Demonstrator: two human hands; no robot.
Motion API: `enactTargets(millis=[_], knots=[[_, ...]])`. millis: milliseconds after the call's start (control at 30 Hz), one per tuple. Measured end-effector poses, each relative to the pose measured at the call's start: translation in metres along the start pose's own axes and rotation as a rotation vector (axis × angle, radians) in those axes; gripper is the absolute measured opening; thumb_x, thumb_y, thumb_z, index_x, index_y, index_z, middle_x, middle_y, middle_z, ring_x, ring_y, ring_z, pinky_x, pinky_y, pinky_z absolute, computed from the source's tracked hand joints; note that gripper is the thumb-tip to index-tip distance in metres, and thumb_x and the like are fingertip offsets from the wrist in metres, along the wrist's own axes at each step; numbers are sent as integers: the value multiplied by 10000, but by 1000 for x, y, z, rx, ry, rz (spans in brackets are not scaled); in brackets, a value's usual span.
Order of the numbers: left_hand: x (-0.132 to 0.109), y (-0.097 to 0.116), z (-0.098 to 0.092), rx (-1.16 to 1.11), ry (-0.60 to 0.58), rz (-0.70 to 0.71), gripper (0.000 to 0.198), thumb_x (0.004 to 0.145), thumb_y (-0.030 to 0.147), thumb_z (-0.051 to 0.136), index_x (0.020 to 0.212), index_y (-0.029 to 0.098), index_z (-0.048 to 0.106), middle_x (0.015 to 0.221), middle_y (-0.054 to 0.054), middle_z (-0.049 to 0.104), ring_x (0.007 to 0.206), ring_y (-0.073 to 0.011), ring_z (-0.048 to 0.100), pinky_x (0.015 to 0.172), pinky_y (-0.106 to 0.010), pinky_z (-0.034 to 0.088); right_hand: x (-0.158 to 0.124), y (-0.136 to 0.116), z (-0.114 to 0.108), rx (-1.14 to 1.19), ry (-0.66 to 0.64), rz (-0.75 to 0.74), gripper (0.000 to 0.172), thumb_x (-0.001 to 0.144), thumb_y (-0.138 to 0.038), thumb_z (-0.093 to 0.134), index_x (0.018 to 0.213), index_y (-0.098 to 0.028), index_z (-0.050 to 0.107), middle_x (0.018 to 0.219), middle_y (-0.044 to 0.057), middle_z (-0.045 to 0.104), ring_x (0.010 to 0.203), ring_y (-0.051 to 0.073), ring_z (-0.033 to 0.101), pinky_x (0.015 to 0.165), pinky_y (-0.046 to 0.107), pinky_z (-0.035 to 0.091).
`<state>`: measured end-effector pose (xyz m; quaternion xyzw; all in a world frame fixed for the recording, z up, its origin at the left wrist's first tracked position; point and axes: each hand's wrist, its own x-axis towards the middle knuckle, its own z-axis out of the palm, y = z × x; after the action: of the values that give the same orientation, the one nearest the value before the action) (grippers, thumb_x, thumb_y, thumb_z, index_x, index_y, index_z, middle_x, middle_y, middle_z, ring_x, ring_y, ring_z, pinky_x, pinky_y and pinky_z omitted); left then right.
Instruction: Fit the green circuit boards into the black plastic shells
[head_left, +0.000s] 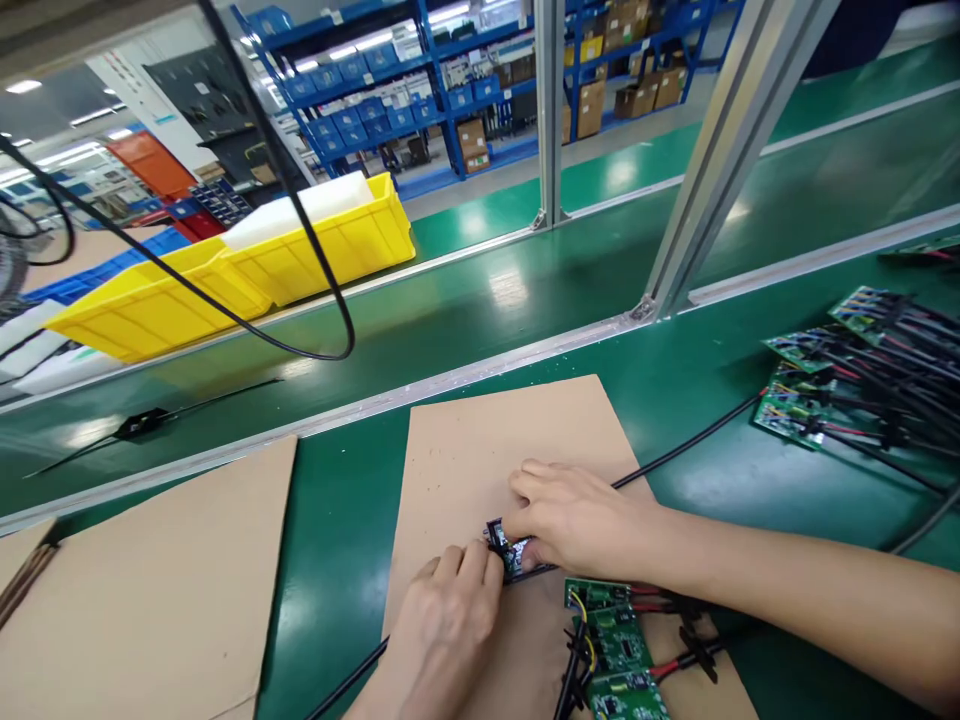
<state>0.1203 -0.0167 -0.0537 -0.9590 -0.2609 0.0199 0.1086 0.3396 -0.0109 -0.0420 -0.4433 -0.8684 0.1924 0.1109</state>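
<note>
A small circuit board in a black case [515, 556] lies on a cardboard sheet [465, 440], between my two hands. My right hand [574, 515] grips its right side, thumb and fingers pressed over the board. On the left end, the curled fingers of my left hand [454, 605] close on the case; their tips are partly hidden. A black cable [690, 440] runs off to the right from behind my right hand. Another black cable [349, 680] emerges beside my left wrist. Several green circuit boards [619, 640] with red, black and yellow wires lie just below my right forearm.
More wired circuit boards [795, 400] are piled at the right. A second cardboard sheet [165, 580] lies at the left. Metal posts [712, 180] and a rail border the green bench. Beyond stand yellow bins [322, 245], and a black cable loop [349, 330] hangs in front.
</note>
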Motion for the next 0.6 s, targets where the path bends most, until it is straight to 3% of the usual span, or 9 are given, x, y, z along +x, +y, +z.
enactTargets(millis=[67, 167, 233, 333, 467, 600], knots=[[0, -2, -4, -74, -2, -63, 324, 752, -54, 393, 876, 185, 573, 764, -35, 617, 618, -203, 578, 526, -299, 468, 2, -3, -4, 24, -5, 21, 132, 797, -312, 761, 846, -209, 696, 848, 40, 553, 873, 210, 516, 669, 289, 367], [-3, -6, -8, -248, 45, -204, 257, 865, 40, 412, 918, 206, 602, 810, -31, 638, 681, -203, 613, 566, -299, 479, 11, -7, -10, 104, -5, 57, 119, 820, -306, 729, 843, -198, 684, 862, 36, 588, 898, 202, 548, 711, 288, 394], [-5, -9, -8, -397, 66, -273, 211, 929, 138, 428, 932, 227, 619, 848, -25, 646, 741, -198, 628, 609, -293, 486, 21, -9, -13, 98, -18, 90, 233, 818, -388, 722, 875, -172, 656, 882, 43, 620, 892, 206, 574, 697, 287, 412], [-4, -12, -3, -631, 47, -343, 177, 918, 158, 463, 874, 230, 619, 847, -12, 635, 781, -179, 623, 664, -282, 483, 35, -15, -12, 11, -110, 105, 396, 741, -442, 777, 932, -131, 623, 882, 73, 653, 843, 235, 607, 641, 298, 430], [-2, -12, 5, -814, 95, -363, 186, 888, 148, 451, 798, 208, 602, 831, -27, 606, 787, -181, 594, 681, -295, 474, 42, -35, -7, -136, -127, 11, 140, 893, -173, 591, 1014, -107, 613, 959, 115, 663, 905, 259, 613, 752, 365, 443], [-2, -14, 6, -847, 99, -325, 190, 888, 163, 447, 822, 203, 620, 858, -48, 606, 821, -204, 587, 704, -323, 484, 41, -43, -4, -241, -88, -14, 140, 930, -123, 501, 1015, -106, 610, 964, 113, 666, 905, 263, 616, 803, 411, 442]])
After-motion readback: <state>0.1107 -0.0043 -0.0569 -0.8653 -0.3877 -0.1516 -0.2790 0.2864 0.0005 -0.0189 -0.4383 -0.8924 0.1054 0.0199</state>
